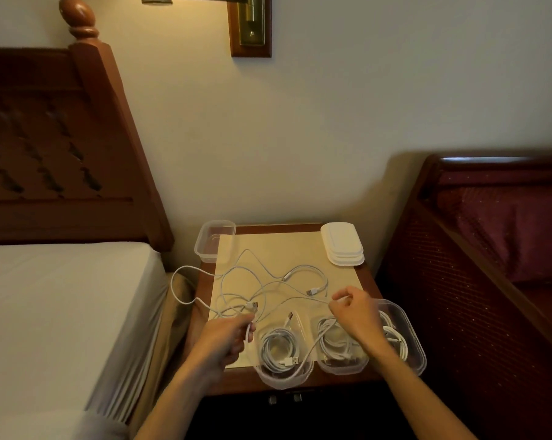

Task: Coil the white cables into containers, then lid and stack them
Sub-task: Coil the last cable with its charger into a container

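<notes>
Loose white cables (268, 281) lie tangled across the nightstand (371, 285), one loop hanging off its left edge. My left hand (227, 339) grips a cable strand near the front left. My right hand (354, 308) pinches another strand above the front right containers. A clear container (282, 377) at the front centre holds a coiled cable. Beside it on the right, a clear container (341, 368) and another (411, 347) also hold coiled cables. An empty clear container (201, 246) stands at the back left. A stack of white lids (342, 246) lies at the back right.
A bed with a white sheet (62, 306) and a wooden headboard (55, 147) is on the left. A dark red upholstered seat (490, 249) stands on the right. A brass wall lamp mount (252, 23) hangs above.
</notes>
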Demonstrator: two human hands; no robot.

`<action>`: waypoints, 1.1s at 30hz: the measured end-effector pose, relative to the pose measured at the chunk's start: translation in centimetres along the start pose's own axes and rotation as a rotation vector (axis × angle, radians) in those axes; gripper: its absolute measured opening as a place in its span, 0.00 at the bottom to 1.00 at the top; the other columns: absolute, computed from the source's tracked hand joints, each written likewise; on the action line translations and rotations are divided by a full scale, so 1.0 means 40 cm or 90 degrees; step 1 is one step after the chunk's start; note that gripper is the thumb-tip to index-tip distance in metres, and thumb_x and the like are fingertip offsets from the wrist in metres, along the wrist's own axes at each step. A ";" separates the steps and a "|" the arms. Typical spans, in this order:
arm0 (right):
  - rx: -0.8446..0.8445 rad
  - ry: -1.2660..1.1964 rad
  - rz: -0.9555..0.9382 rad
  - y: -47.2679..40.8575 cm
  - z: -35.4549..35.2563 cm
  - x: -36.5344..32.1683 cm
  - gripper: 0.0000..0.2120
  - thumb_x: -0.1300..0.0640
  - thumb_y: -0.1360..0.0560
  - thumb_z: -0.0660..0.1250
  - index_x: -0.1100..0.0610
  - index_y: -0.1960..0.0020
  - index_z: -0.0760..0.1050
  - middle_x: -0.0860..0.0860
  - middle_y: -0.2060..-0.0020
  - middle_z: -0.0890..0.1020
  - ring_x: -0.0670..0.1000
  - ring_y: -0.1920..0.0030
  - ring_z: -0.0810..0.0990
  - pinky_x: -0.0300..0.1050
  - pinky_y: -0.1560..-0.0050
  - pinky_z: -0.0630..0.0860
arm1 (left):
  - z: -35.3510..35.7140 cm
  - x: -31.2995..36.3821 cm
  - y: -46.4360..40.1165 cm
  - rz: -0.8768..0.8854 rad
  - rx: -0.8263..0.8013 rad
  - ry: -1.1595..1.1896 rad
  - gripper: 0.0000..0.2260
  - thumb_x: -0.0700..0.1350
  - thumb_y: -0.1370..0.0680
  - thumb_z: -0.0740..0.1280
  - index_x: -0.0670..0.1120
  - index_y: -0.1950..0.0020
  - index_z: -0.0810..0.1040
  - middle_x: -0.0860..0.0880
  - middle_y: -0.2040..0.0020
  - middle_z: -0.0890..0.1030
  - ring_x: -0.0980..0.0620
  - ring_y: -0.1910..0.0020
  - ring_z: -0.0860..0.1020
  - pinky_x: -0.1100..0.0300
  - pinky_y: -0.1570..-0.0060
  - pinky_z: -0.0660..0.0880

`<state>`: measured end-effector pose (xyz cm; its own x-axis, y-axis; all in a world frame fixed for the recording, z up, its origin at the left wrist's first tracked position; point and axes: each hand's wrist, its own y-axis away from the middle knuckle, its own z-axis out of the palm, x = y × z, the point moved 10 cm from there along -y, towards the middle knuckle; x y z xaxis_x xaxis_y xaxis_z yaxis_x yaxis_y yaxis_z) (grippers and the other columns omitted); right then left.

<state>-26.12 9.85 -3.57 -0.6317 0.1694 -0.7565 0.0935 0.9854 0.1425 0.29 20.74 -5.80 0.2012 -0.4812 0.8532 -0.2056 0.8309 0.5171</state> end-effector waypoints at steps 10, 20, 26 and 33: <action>-0.091 -0.667 0.283 -0.289 -0.022 -0.042 0.10 0.60 0.22 0.67 0.66 0.45 0.75 0.58 0.60 0.78 0.47 0.73 0.77 0.35 0.77 0.74 | 0.178 0.231 -0.193 -0.086 -0.092 0.322 0.07 0.46 0.24 0.70 0.43 0.54 0.77 0.50 0.68 0.76 0.59 0.79 0.65 0.70 0.85 0.58; 0.069 -0.278 0.161 -0.286 -0.033 0.013 0.30 0.36 0.22 0.50 0.55 0.29 0.68 0.57 0.38 0.75 0.60 0.41 0.76 0.61 0.40 0.76 | 0.260 0.148 -0.390 -0.116 0.054 0.296 0.06 0.40 0.21 0.67 0.38 0.49 0.79 0.44 0.68 0.81 0.56 0.79 0.75 0.68 0.82 0.71; -0.023 0.045 -0.246 -0.212 0.023 -0.131 0.20 0.42 0.20 0.60 0.47 0.31 0.72 0.46 0.33 0.69 0.48 0.33 0.68 0.46 0.35 0.67 | 0.301 0.175 -0.338 -0.109 -0.037 0.025 0.12 0.44 0.19 0.65 0.34 0.46 0.76 0.37 0.55 0.84 0.42 0.60 0.85 0.54 0.60 0.83; -0.139 0.429 -0.285 -0.232 0.162 -0.111 0.20 0.53 0.21 0.64 0.46 0.30 0.69 0.48 0.32 0.69 0.54 0.33 0.67 0.54 0.36 0.66 | -0.007 0.235 -0.191 0.402 0.265 -0.393 0.08 0.49 0.21 0.65 0.51 0.54 0.83 0.55 0.61 0.83 0.58 0.64 0.80 0.57 0.64 0.78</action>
<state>-19.18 0.06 -5.67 -0.9050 -0.3527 -0.2379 -0.3825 0.9193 0.0921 4.01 9.95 -1.74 -0.5747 -0.1416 0.8060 -0.4495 0.8776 -0.1664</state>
